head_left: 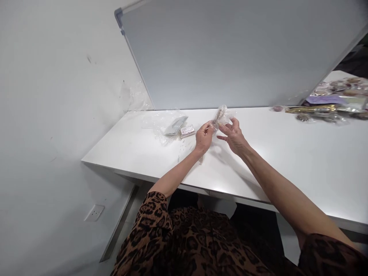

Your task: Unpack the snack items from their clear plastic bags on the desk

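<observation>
Above the white table, both my hands are on a small clear plastic bag (221, 112) with something brownish inside that I cannot make out. My left hand (204, 137) pinches the lower left part of the bag, its fingers closed. My right hand (234, 136) has its thumb and a finger at the bag's right side, the lower fingers held apart. To the left of my left hand lie a small packet with a white and pink label (187, 130) and a grey-silver flat pouch (176, 125), with crumpled clear plastic around them.
A large whiteboard (230, 53) stands along the table's (287, 161) back edge. Several bagged items (330, 109) are piled at the back right. More crumpled clear wrap (138, 96) is by the left wall, which has a socket (94, 213).
</observation>
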A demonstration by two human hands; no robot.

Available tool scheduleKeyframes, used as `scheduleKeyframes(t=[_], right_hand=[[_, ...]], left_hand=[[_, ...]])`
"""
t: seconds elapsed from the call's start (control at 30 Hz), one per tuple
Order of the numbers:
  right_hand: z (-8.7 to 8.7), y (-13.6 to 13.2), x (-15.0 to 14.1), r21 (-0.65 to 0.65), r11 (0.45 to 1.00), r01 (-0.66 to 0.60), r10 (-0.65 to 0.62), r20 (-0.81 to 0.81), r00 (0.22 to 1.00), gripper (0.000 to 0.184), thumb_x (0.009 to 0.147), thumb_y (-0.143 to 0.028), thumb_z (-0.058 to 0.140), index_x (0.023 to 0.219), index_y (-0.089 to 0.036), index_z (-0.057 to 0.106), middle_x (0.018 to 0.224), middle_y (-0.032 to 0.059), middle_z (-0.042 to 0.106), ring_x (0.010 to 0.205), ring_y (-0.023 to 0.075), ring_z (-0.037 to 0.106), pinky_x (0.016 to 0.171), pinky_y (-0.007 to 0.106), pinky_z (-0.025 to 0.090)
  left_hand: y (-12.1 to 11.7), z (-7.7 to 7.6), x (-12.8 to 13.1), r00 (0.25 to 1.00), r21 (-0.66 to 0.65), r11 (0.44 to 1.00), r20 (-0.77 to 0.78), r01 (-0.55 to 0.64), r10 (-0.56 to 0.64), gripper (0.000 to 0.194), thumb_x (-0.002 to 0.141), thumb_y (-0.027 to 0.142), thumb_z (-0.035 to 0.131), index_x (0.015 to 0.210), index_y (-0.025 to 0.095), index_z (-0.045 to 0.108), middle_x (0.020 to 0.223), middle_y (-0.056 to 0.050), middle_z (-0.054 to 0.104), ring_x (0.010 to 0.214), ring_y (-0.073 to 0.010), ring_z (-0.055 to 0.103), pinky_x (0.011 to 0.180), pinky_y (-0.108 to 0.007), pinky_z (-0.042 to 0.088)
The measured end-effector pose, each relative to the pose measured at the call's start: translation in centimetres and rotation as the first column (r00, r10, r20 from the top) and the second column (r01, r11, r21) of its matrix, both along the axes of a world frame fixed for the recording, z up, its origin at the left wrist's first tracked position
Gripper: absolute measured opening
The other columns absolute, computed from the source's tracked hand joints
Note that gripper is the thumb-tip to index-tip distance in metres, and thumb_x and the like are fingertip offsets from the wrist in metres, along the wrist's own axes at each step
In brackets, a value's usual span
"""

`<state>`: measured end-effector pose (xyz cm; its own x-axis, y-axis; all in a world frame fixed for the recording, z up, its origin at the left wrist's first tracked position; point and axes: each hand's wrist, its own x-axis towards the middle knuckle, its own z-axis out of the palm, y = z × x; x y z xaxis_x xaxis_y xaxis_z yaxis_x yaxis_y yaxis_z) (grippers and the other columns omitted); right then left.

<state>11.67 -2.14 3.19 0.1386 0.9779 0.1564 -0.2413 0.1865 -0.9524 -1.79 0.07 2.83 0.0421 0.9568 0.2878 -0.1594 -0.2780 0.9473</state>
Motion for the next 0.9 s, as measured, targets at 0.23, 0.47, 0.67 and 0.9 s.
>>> scheduleKeyframes(t=[0.23, 0.47, 0.67, 0.9], right_hand=[[-1.3, 0.4, 1.0, 0.025, 0.996, 0.087, -0.088, 0.012, 0.996, 0.068, 0.058, -0.083, 0.088, 0.087, -0.025, 0.067, 0.075, -0.0013, 0.063, 0.068, 0.0161, 0.056, 0.059, 0.030, 0.047], [-0.5, 0.2, 3.5, 0.017, 0.997, 0.071, -0.072, 0.035, 0.997, 0.053, 0.058, -0.067, 0.093, 0.069, -0.024, 0.066, 0.074, 0.0019, 0.068, 0.075, 0.0193, 0.061, 0.070, 0.034, 0.052], [0.5, 0.4, 5.6, -0.043, 0.991, 0.128, -0.130, -0.040, 0.991, 0.057, 0.050, -0.061, 0.100, 0.070, -0.023, 0.061, 0.071, 0.0009, 0.062, 0.065, 0.0161, 0.056, 0.057, 0.031, 0.047], [0.1, -0.6, 3.7, 0.013, 0.999, 0.031, -0.032, 0.087, 0.996, 0.063, 0.061, -0.070, 0.097, 0.066, -0.024, 0.054, 0.063, -0.0024, 0.050, 0.057, 0.0113, 0.044, 0.050, 0.028, 0.039]], left_hand=[[-1.9, -0.6, 1.9, 0.925, -0.234, 0.907, 0.241, 0.350, -0.295, 0.091, 0.080, 0.036, 0.093, 0.160, 0.036, 0.050, 0.143, -0.008, 0.067, 0.125, -0.0249, 0.069, 0.109, -0.045, 0.055], [-0.9, -0.8, 1.1, 0.903, -0.356, 0.831, 0.218, 0.427, -0.370, 0.055, 0.093, 0.040, 0.082, 0.141, 0.025, 0.062, 0.105, -0.004, 0.076, 0.089, -0.0171, 0.074, 0.098, -0.039, 0.058], [-0.9, -0.5, 0.4, 0.834, -0.454, 0.699, 0.311, 0.552, -0.456, 0.059, 0.096, 0.050, 0.077, 0.147, 0.025, 0.062, 0.106, -0.010, 0.078, 0.093, -0.0228, 0.077, 0.103, -0.047, 0.058], [-1.7, -0.2, 0.7, 0.814, -0.435, 0.690, 0.364, 0.579, -0.453, 0.051, 0.097, 0.041, 0.077, 0.143, 0.028, 0.060, 0.124, -0.009, 0.077, 0.111, -0.0259, 0.076, 0.103, -0.049, 0.060]])
